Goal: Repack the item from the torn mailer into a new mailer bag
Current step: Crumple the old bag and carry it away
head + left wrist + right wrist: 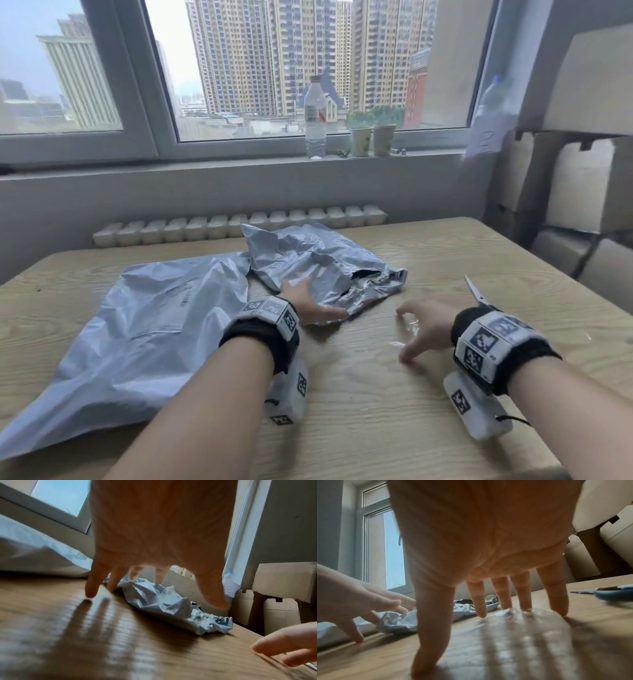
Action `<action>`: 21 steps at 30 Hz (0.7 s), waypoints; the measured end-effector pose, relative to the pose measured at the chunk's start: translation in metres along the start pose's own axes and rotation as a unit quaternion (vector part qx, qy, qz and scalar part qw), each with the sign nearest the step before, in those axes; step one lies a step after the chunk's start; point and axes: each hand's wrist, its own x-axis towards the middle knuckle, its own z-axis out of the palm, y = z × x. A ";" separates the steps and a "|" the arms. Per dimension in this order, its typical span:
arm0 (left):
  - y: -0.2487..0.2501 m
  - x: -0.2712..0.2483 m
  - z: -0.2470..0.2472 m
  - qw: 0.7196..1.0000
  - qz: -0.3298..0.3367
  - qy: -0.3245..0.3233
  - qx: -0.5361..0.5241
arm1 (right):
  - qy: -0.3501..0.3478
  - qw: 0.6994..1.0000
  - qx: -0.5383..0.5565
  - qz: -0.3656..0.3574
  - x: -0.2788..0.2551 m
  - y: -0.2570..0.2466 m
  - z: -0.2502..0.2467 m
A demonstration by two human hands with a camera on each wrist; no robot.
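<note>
Both hands are spread and hold nothing — my left hand (305,299) reaching the crumpled torn mailer (329,263) mid-bench, my right hand (423,325) beside it — and that thin film looks light, slippery, best pinched near its ripped opening.

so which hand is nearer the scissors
Right. The right hand hovers over the table just beside the scissors; the left hand is farther off, by the crumpled torn mailer.
</note>
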 end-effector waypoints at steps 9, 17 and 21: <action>0.008 0.014 0.013 0.992 0.005 0.076 0.101 | 0.066 0.997 0.047 0.016 0.013 0.008 0.002; 0.015 0.014 0.003 0.984 -0.024 0.156 -0.081 | 0.126 0.980 0.143 0.057 0.005 0.017 -0.005; 0.022 0.003 -0.007 0.957 -0.067 0.205 -0.194 | 0.112 0.968 0.219 0.044 0.005 0.018 -0.003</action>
